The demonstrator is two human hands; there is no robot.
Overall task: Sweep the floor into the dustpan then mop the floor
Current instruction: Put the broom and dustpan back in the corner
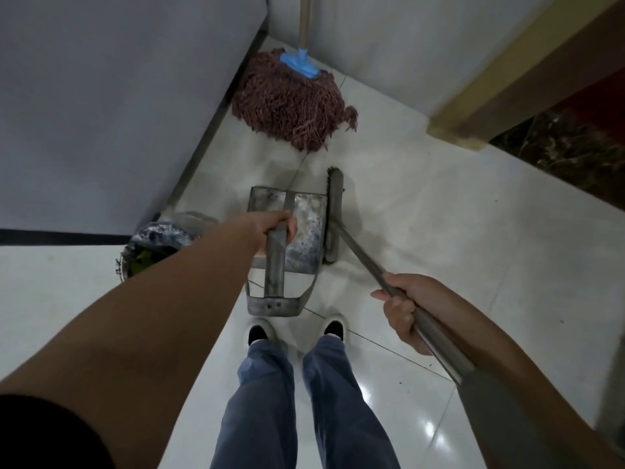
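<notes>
Dustpan (306, 231) of grey metal sits on the pale tiled floor (439, 231) just ahead of the person's shoes (258, 333), its open mouth facing right. Left hand (277, 228) grips the pan's upright handle, fingers curled round it. Right hand (402, 309) is wrapped round the broom's long metal shaft, thumb over the top. Broom (333, 218) head lies on the floor right along the pan's open edge, touching or nearly touching it; the shaft slants back and to the right, up to the right hand. Inside the pan the sheet looks smeared and dusty; I cannot tell whether loose dirt lies in it. Mop (291, 99) with reddish-brown strings and a blue clamp stands beyond the pan in the corner, its wooden pole leaning up against the wall. Bin (152, 248) lined with a plastic bag stands on the floor left of the pan, partly hidden behind the left forearm
</notes>
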